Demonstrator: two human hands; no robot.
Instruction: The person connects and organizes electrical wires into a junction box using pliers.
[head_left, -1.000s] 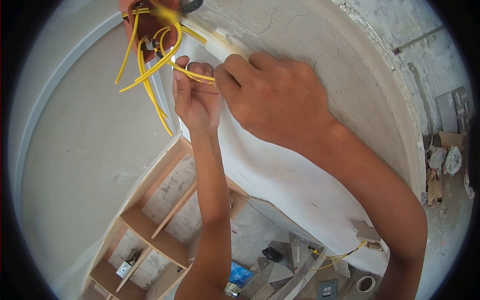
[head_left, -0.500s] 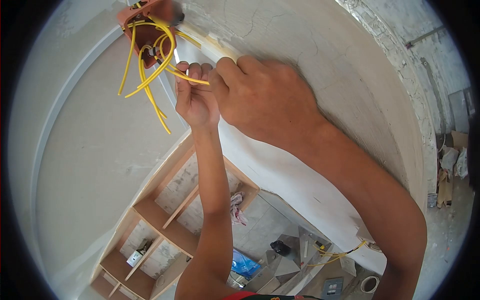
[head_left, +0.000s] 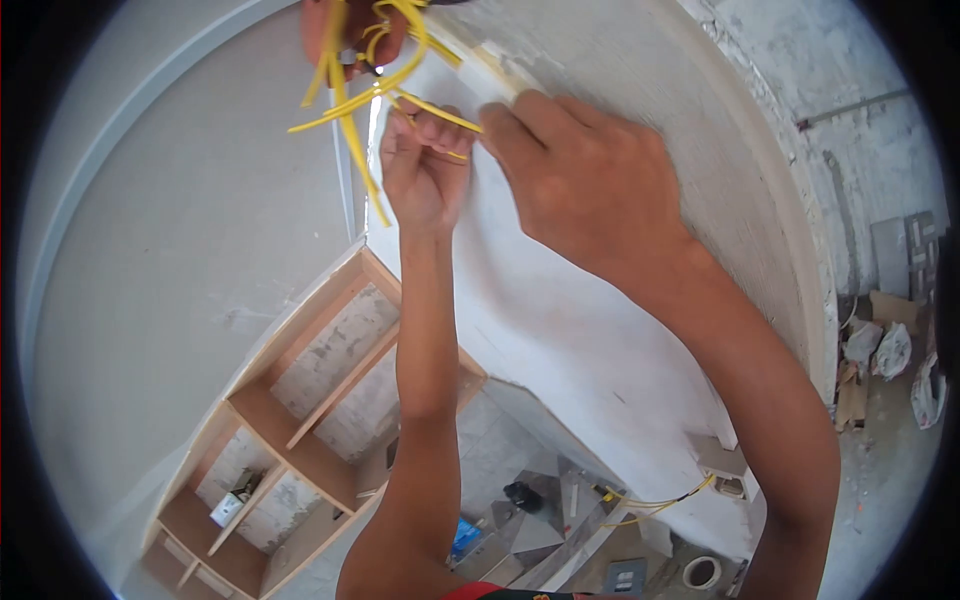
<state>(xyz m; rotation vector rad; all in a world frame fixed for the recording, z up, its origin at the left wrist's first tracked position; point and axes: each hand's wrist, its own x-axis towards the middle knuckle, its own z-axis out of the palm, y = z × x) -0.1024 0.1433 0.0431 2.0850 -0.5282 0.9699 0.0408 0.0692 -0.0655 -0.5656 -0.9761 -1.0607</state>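
Note:
An orange junction box (head_left: 352, 25) sits in the wall at the top of the view, with several yellow wires (head_left: 350, 110) hanging out of it. My left hand (head_left: 425, 170) is raised just below the box, its fingers closed around one yellow wire (head_left: 440, 112). My right hand (head_left: 590, 175) is beside it, fingertips pinching the same wire near the white conduit (head_left: 495, 65) that runs along the wall. Both arms reach upward.
A wooden shelf unit (head_left: 300, 420) stands against the wall below. Lower on the wall a second outlet box (head_left: 725, 470) has yellow wires coming out. Tape roll (head_left: 700, 572), tools and debris lie on the floor.
Both hands and the wire bundle now sit higher and further right in the view; the junction box has slid to the top edge. The hands still pinch the wire.

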